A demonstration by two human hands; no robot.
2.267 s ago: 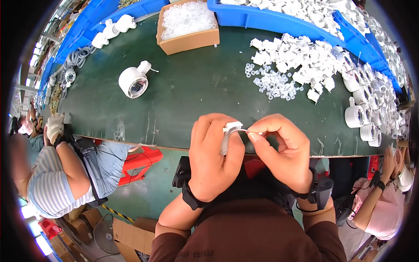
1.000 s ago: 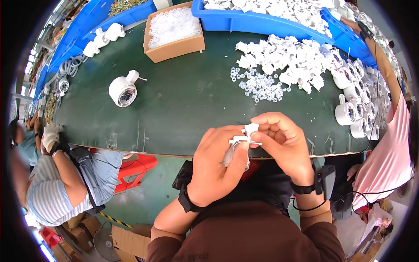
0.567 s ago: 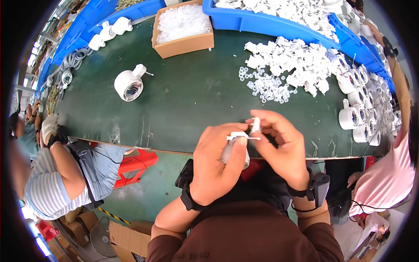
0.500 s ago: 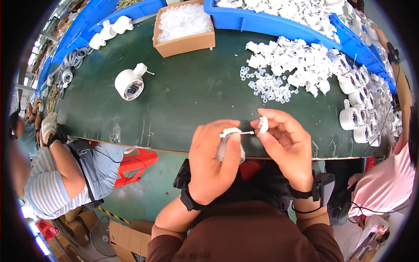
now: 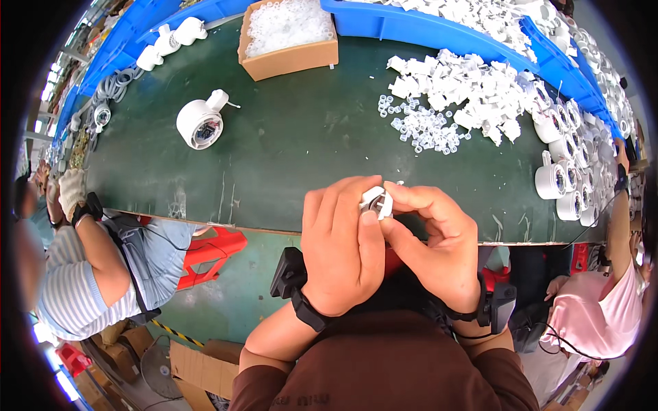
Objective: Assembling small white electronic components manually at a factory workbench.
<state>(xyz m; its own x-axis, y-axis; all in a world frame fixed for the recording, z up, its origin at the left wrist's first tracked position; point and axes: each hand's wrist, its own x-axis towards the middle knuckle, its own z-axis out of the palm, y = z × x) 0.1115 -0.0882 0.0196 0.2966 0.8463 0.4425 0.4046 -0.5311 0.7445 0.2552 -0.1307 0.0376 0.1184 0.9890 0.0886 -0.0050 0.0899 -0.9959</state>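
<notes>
Just past the table's near edge, my left hand (image 5: 343, 240) is wrapped round a white round housing (image 5: 372, 200), most of it hidden by my fingers. My right hand (image 5: 435, 236) pinches a small white plastic clip (image 5: 386, 204) against the open end of that housing. Thumb and forefinger of the right hand close on the clip's edge, and the two hands nearly touch. Another white camera-like housing (image 5: 200, 125) lies alone on the green table, its stub arm and a short wire pointing away to the right.
White clips (image 5: 473, 92) are heaped at the back right, beside clear plastic rings (image 5: 432, 130). A cardboard box (image 5: 291, 63) of clear parts and blue bins (image 5: 439, 33) line the back. Finished-looking housings (image 5: 550, 179) stand right. Co-workers (image 5: 89, 274) sit on both sides.
My right hand has moved left, bringing the white clip from beside the housing up against it. The wire that stretched between them no longer shows clearly.
</notes>
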